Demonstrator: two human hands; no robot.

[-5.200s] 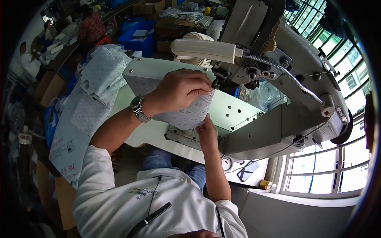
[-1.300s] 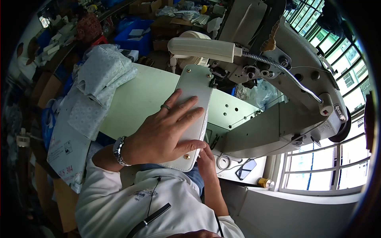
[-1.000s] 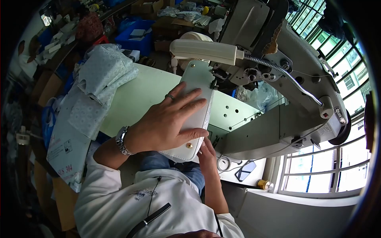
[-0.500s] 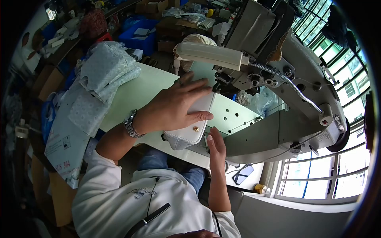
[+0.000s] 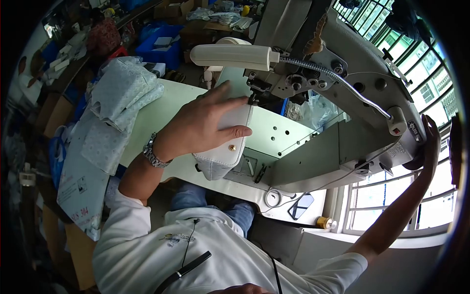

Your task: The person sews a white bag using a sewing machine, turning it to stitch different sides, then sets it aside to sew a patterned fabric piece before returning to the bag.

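My left hand (image 5: 200,127) lies over a white stitched bag-like piece (image 5: 223,156), its fingers spread and its thumb stretched across the surface. A gold stud (image 5: 232,148) shows on the near face of the piece, below my thumb. The far edge of the piece reaches the needle and presser foot area (image 5: 253,98) of a large grey sewing machine (image 5: 306,159), and my fingertips are close to that spot. At the far right, my right hand (image 5: 430,142) reaches round the machine's dark handwheel (image 5: 415,162), fingers curved against it and partly hidden.
A lamp (image 5: 232,55) on a flexible metal neck hangs over the sewing area. Folded patterned grey material (image 5: 122,93) lies on the left of the pale table (image 5: 161,112). A phone (image 5: 301,206) and a thread spool (image 5: 323,222) sit at right, near the barred window. Behind stands a blue bin (image 5: 164,49).
My right hand has moved from beside the white piece, out to the right and up to the handwheel. My left hand stays on the piece. The whole view has shifted slightly.
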